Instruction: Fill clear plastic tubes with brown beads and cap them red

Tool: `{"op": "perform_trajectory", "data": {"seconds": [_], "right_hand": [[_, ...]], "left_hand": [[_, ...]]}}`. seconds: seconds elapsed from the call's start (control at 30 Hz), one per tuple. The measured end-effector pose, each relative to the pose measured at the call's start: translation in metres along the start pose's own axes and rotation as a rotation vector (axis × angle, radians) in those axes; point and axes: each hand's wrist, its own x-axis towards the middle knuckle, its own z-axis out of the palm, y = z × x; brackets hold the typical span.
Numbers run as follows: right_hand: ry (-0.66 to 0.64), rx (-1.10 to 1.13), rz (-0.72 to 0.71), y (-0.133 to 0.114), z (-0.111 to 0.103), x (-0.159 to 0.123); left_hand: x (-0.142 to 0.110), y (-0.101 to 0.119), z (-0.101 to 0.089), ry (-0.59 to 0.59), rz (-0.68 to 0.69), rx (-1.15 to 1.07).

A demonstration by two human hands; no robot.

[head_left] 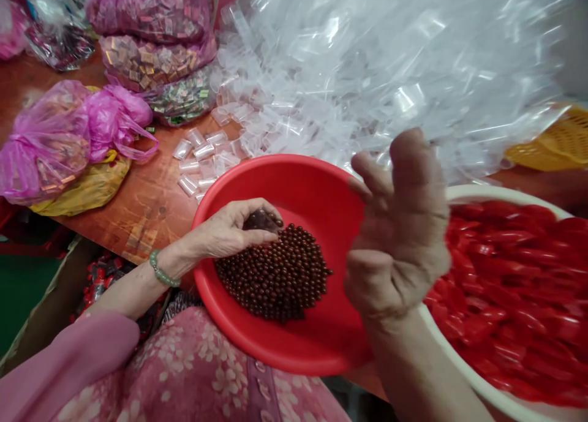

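My left hand (pixel 234 229), with a green bead bracelet (pixel 162 270) at the wrist, curls over the left side of a red basin (pixel 294 354). Its fingers and thumb close round a small clear plastic container (pixel 261 220) with dark brown balls showing in it; part of it is hidden by the fingers. Below lies a heap of shiny dark brown balls (pixel 275 281) in the basin. My right hand (pixel 399 232) is raised above the basin's right side, slightly blurred. Its fingers are apart and I see nothing in them.
A white-rimmed tub (pixel 459 354) of red plastic pieces (pixel 519 287) stands at the right. Behind the basin rises a large pile of clear plastic containers (pixel 331 73), some loose on the wooden table (pixel 151 214). Pink bags (pixel 46 140) sit at left, a yellow basket (pixel 555 140) far right.
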Motion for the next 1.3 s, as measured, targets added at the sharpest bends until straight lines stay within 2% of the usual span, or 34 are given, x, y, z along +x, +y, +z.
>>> {"op": "perform_trajectory", "data": {"seconds": [0.03,0.1,0.13,0.17,0.27,0.33,0.53,0.67,0.77,0.87,0.97,1.2,1.3], "right_hand": [[-0.012,0.013,-0.043,0.0,0.002,0.001],[-0.162,0.051,-0.115,0.0,0.007,0.002],[-0.252,0.076,-0.1,0.001,0.008,0.002],[-0.276,0.114,-0.052,0.002,0.007,0.002],[-0.156,0.21,0.118,0.006,-0.003,0.005],[-0.122,0.21,0.145,0.009,-0.011,0.008],[-0.182,0.177,-0.004,0.011,-0.01,0.021],[-0.229,0.19,-0.01,0.008,-0.007,0.032],[-0.29,0.218,0.023,0.005,-0.008,0.04],[-0.41,0.281,0.08,0.003,-0.009,0.043],[-0.492,0.36,0.157,0.005,-0.008,0.041],[-0.378,0.5,0.348,0.005,-0.008,0.031],[-0.378,0.499,0.346,0.004,-0.01,0.032]], "left_hand": [[0.0,0.0,-0.001,-0.016,0.013,-0.007],[0.0,-0.001,-0.002,-0.03,0.032,-0.015],[0.0,-0.001,-0.002,-0.023,0.031,-0.017],[-0.001,-0.001,-0.002,-0.006,0.022,-0.015],[-0.004,0.001,-0.004,0.023,-0.017,-0.008],[-0.004,0.002,-0.004,-0.002,-0.021,-0.006],[-0.003,-0.003,-0.006,-0.087,-0.021,-0.05],[-0.003,-0.003,-0.007,-0.099,-0.054,-0.055],[-0.003,-0.003,-0.007,-0.096,-0.071,-0.069],[-0.004,-0.004,-0.008,-0.13,-0.083,-0.093],[-0.004,-0.004,-0.009,-0.113,-0.106,-0.077],[-0.001,-0.004,-0.013,-0.133,-0.093,-0.116],[-0.001,-0.004,-0.012,-0.115,-0.083,-0.119]]}}
